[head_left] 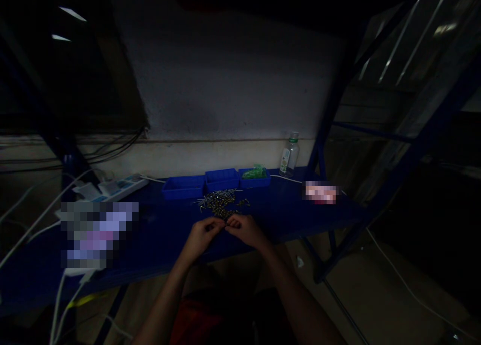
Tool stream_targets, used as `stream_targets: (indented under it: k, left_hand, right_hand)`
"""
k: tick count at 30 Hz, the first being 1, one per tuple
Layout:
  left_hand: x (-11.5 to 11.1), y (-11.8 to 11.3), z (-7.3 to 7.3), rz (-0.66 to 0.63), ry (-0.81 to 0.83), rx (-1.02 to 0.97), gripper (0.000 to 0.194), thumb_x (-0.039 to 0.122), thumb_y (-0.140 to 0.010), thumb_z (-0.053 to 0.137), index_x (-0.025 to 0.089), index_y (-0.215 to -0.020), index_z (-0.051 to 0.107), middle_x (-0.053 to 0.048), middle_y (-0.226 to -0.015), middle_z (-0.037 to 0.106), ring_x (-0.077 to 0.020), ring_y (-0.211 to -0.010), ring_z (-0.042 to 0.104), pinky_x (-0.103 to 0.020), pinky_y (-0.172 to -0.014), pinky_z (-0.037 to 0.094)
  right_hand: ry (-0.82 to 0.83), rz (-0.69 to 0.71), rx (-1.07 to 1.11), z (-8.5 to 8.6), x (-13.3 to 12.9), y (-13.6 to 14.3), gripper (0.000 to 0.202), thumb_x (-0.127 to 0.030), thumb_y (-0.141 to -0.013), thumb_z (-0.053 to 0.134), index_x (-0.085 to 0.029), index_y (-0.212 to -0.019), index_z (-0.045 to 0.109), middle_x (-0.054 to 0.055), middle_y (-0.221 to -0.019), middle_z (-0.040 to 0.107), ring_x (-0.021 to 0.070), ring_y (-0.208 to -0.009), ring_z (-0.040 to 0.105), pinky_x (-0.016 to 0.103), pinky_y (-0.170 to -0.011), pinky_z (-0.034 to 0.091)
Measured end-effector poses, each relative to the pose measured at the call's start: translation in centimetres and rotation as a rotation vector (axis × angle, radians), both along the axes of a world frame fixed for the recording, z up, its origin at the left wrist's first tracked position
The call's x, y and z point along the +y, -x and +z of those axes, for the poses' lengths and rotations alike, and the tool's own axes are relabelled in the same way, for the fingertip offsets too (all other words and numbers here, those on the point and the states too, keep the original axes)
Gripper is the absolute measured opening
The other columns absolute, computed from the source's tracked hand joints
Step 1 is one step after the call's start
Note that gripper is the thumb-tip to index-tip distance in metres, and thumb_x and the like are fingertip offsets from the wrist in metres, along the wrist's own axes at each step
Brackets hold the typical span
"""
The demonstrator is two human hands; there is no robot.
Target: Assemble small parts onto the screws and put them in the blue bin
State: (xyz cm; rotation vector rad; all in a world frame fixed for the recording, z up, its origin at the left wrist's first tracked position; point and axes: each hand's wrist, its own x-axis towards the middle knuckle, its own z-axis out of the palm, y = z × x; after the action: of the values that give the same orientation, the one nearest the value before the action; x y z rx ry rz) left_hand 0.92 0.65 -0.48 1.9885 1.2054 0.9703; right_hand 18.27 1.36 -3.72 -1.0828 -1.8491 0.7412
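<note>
Forearms [173,292] foremost, metal pieces [220,202] beyond, blue trays [222,183] and bottle [290,157] behind.

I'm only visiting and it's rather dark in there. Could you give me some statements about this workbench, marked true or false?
1. The left hand and right hand have their fingertips close together. True.
2. Three blue trays stand in a row. True.
3. The pile of small metal parts lies inside a tray. False: it lies on the blue table, on the near side of the trays.
4. The green material is in the leftmost tray. False: it is in the rightmost one.
5. The clear bottle stands right of the trays. True.
6. The white power strip lies right of the trays. False: it lies left of them.
</note>
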Motion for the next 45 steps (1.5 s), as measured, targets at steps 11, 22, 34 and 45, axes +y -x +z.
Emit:
stream_targets:
  k: [11, 22, 34, 45]
  left_hand:
    - [0.4, 0.11, -0.44, 0.031, -0.044, 0.032, 0.027, 0.037, -0.079, 0.052, 0.018, -0.088, 0.069, -0.004, -0.089, 0.071, -0.0194, -0.082, 0.063, -0.027, -0.076, 0.046]
    - [0.34, -0.21, -0.18, -0.059, -0.008, 0.083, 0.03, 0.038, -0.082, 0.047, 0.018, -0.087, 0.069, -0.003, -0.089, 0.071, -0.0197, -0.082, 0.062, -0.026, -0.074, 0.045]
    - [0.54, -0.19, -0.34, -0.087, -0.022, 0.125, 0.029, 0.038, -0.081, 0.049, 0.015, -0.077, 0.067, -0.003, -0.078, 0.069, -0.0172, -0.073, 0.06, -0.023, -0.067, 0.043]
    - [0.84, 0.06, -0.63, -0.083, 0.015, 0.075, 0.028, 0.036, -0.08, 0.051, 0.015, -0.086, 0.067, -0.004, -0.085, 0.07, -0.0185, -0.077, 0.062, -0.025, -0.071, 0.045]
  right_hand:
    - [-0.019, -0.026, -0.019, 0.07, -0.23, -0.03, 0.012, -0.028, -0.081, 0.056, -0.019, -0.088, 0.062, 0.001, -0.078, 0.066, 0.0115, -0.069, 0.06, 0.021, -0.065, 0.045]
    - [-0.048, -0.025, 0.017, 0.49, -0.49, -0.34, 0.015, -0.025, -0.084, 0.052, -0.02, -0.096, 0.06, 0.0, -0.079, 0.065, 0.0111, -0.071, 0.06, 0.02, -0.064, 0.043]
    - [-0.036, 0.058, 0.063, 0.58, -0.75, -0.3, 0.019, -0.032, -0.082, 0.055, -0.02, -0.096, 0.061, -0.002, -0.074, 0.063, 0.0098, -0.064, 0.057, 0.019, -0.059, 0.041]
    - [-0.056, -0.004, 0.056, 0.6, -0.77, -0.21, 0.018, -0.032, -0.082, 0.054, -0.019, -0.092, 0.061, 0.0, -0.077, 0.065, 0.0108, -0.067, 0.059, 0.02, -0.06, 0.042]
